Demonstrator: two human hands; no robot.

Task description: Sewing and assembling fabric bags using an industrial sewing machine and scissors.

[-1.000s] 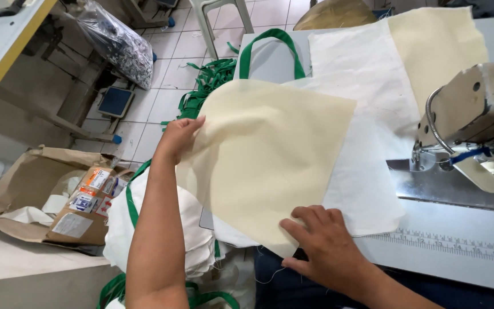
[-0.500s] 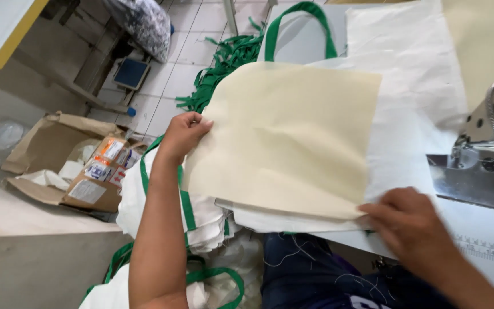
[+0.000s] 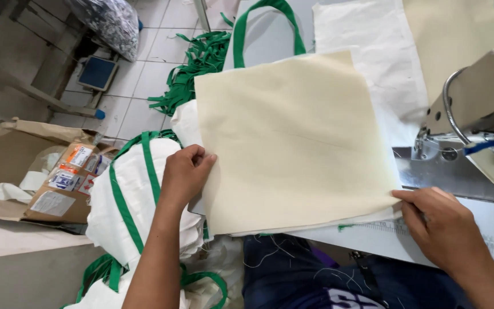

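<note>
The left hand point(image 3: 185, 171) gripped the left edge of a cream fabric panel point(image 3: 293, 137), fingers curled over the top of the cloth and thumb tucked beneath it. The right hand point(image 3: 438, 226) pinched the panel's near right corner between thumb and fingers, so the two hands were set well apart, each closed on the same piece. The panel lay flat across the near edge of the sewing table point(image 3: 487, 229), on top of white fabric pieces point(image 3: 373, 63), with a green handle loop point(image 3: 267, 23) showing beyond its far edge. To the right stood the sewing machine point(image 3: 481, 109), its presser foot just beside the panel's right edge. Below the left forearm sat a heap of finished white bags with green straps point(image 3: 130, 194). Farther left on the floor lay an open cardboard box point(image 3: 35, 171) holding small packets, and a tangle of green strap offcuts point(image 3: 192, 68) lay on the tiled floor beyond.
</note>
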